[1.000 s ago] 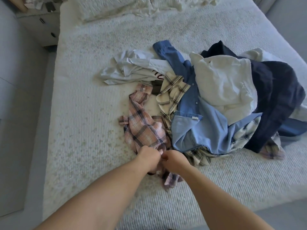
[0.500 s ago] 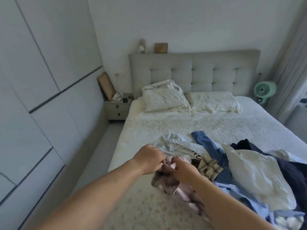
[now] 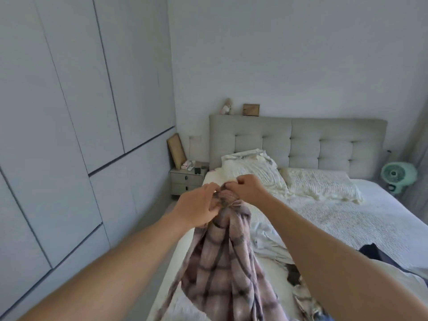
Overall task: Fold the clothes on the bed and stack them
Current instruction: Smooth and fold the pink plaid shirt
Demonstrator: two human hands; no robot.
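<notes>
The pink plaid shirt (image 3: 228, 258) is raised above the near left part of the bed (image 3: 361, 218), hanging freely from both hands. The left hand (image 3: 196, 208) and the right hand (image 3: 246, 189) sit close together at the top of the garment, each with fingers curled into the bunched fabric. The exact part pinched, whether collar or hem, cannot be determined from the motion blur.

Holding the shirt by its top lets the cloth drop under its own weight, which judging by the hang serves to shake out creases and locate the edges before folding. The hands would probably need to separate along that top edge to spread the garment flat.

The remaining clothes lie on the bed to the right of the hanging shirt: a white garment (image 3: 268, 239) just beside it, and a dark garment (image 3: 370, 250) further right behind the right forearm. None is folded, so the task appears to be at its beginning.

Open room: the bed surface toward the pillows (image 3: 319, 186) carries no clothes and offers a laying-out area. The left bed edge lies directly beneath the shirt, with the wardrobe (image 3: 69, 135) beyond the floor strip, so leftward movement is limited.
</notes>
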